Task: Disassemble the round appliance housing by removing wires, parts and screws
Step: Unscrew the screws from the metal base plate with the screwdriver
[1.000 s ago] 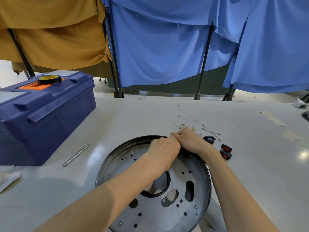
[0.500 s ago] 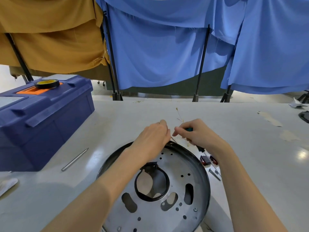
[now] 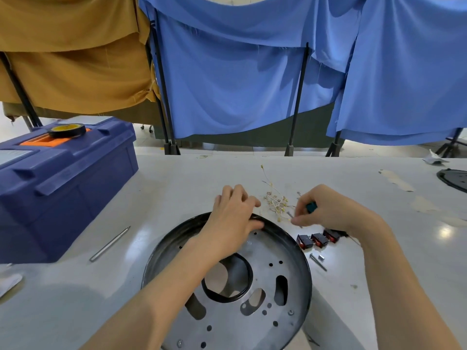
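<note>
The round housing [image 3: 257, 322] is a black-rimmed metal dish with holes and slots, lying in front of me on the white table. My left hand [image 3: 233, 215] rests on its far rim, fingers curled over the edge. My right hand [image 3: 326, 208] is just right of the rim, above the table, closed on a small tool with a teal handle [image 3: 311, 207] and pinching a thin wire end at its fingertips. A pile of pale loose wires with small terminals [image 3: 276, 202] lies between my hands. Three red-and-black rocker switches [image 3: 317, 239] lie under my right wrist.
A screw and a small metal piece [image 3: 319, 260] lie right of the housing. A metal rod [image 3: 110, 243] lies to the left. A blue toolbox [image 3: 60, 185] with a tape roll [image 3: 67, 130] stands far left. Another dark disc [image 3: 453, 179] sits at the right edge.
My hands parted: the left dropped onto the housing's far rim, the right moved right and away with a wire end. The view tilted, showing more of the table's right side.
</note>
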`<state>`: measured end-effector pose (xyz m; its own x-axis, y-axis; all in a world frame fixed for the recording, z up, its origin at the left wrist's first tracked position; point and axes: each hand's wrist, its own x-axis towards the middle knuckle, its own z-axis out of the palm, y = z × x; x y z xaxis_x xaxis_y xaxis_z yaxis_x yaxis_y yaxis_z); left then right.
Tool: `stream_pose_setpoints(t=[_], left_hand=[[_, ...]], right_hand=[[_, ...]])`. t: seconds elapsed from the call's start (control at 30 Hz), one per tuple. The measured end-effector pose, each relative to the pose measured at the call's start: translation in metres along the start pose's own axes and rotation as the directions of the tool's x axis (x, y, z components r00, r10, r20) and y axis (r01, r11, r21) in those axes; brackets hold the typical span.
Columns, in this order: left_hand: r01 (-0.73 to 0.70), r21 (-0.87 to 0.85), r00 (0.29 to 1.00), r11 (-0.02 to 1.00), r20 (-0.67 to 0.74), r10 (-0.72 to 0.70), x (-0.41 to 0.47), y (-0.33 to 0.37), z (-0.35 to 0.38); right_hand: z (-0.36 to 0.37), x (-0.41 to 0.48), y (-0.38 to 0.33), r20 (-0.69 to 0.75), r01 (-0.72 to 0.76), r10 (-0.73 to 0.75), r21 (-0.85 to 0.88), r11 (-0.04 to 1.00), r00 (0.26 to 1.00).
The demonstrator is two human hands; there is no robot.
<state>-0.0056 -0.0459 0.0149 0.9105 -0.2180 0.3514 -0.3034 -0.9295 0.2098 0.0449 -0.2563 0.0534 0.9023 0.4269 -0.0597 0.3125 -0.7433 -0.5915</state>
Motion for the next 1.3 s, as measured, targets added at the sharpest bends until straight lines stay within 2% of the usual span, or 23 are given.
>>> stream_pose_setpoints(t=[0.07, 0.13, 0.23, 0.4, 0.63, 0.73, 0.8, 0.87, 0.97, 1.03, 1.17, 1.3], left_hand=[[-0.037, 0.171, 0.997, 0.985, 0.07, 0.025, -0.008, -0.006, 0.009], [-0.028, 0.146, 0.991, 0.989, 0.133, 0.009, -0.012, -0.009, 0.014], [-0.005, 0.062, 0.989, 0.998, 0.151, -0.004, -0.011, -0.01, 0.015], [0.022, 0.013, 0.988, 1.0, 0.152, -0.024, -0.011, -0.009, 0.015], [0.039, -0.039, 0.986, 0.998, 0.164, -0.032, -0.009, -0.011, 0.012], [0.033, -0.057, 0.987, 0.998, 0.16, -0.023, -0.009, -0.012, 0.01], [0.027, -0.069, 0.988, 0.997, 0.151, -0.016, -0.009, -0.014, 0.009], [0.024, -0.04, 0.989, 0.999, 0.148, -0.018, -0.008, -0.015, 0.006], [0.056, 0.098, 0.986, 0.994, 0.151, -0.071, -0.004, -0.018, 0.003], [0.097, 0.14, 0.983, 0.985, 0.143, -0.117, -0.001, -0.021, 0.003], [0.134, 0.136, 0.985, 0.982, 0.088, -0.147, 0.001, -0.025, 0.004], [0.132, 0.205, 0.99, 0.97, 0.031, -0.141, -0.002, -0.032, 0.0]], right_hand=[[-0.005, -0.004, 0.016, 0.018, -0.133, 0.135, -0.08, 0.988, 0.991], [-0.007, -0.008, 0.029, 0.066, -0.25, 0.26, -0.127, 0.96, 0.963], [-0.006, -0.009, 0.04, 0.108, -0.37, 0.394, -0.192, 0.909, 0.913], [0.002, -0.005, 0.047, 0.123, -0.414, 0.467, -0.308, 0.857, 0.876], [0.004, -0.004, 0.047, 0.194, -0.414, 0.482, -0.309, 0.857, 0.854], [0.001, -0.005, 0.047, 0.171, -0.406, 0.462, -0.285, 0.868, 0.87], [-0.004, -0.006, 0.046, 0.125, -0.372, 0.404, -0.221, 0.902, 0.906], [-0.008, -0.004, 0.04, 0.081, -0.288, 0.3, -0.13, 0.949, 0.951], [-0.005, -0.002, 0.02, 0.041, -0.12, 0.121, -0.041, 0.992, 0.992], [0.004, -0.002, 0.005, 0.089, -0.043, 0.043, -0.002, 0.999, 0.995], [0.02, 0.001, -0.011, 0.183, 0.023, -0.004, -0.099, 0.995, 0.983], [0.028, 0.006, -0.016, 0.137, 0.046, -0.039, -0.048, 0.998, 0.99]])
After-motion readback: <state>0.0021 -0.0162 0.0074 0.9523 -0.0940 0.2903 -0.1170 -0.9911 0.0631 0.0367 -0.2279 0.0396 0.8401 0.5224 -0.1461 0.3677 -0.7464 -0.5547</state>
